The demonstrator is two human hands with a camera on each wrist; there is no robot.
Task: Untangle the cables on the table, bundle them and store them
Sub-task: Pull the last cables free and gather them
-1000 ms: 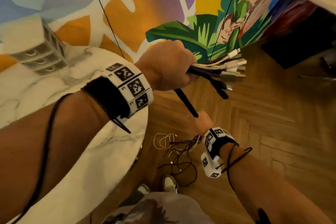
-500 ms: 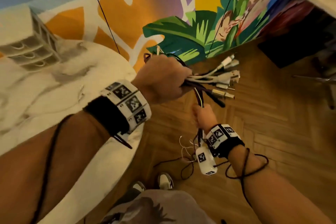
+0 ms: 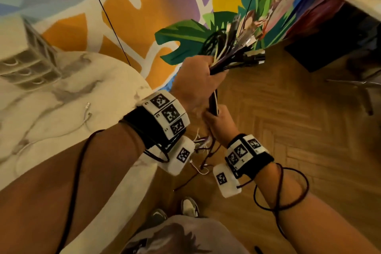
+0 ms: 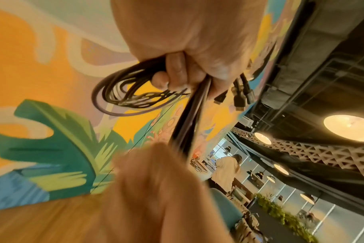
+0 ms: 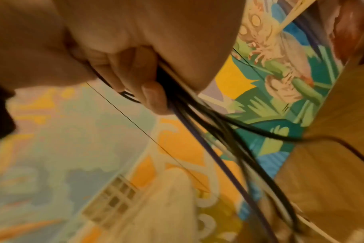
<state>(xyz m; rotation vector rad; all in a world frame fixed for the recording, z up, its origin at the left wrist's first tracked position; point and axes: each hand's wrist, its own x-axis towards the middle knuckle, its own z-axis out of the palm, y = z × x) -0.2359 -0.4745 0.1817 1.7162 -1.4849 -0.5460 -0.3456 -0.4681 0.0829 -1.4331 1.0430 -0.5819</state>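
Only unreadable wristband markers (image 3: pixel 169 113) visible.

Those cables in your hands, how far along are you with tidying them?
Gathered: most cables form one bundle, plug ends together, gripped by the left hand. In hand: the right hand grips the strands just below, tails dangling toward the floor. Left: a white cable lies on the table; nothing is tied or stored.
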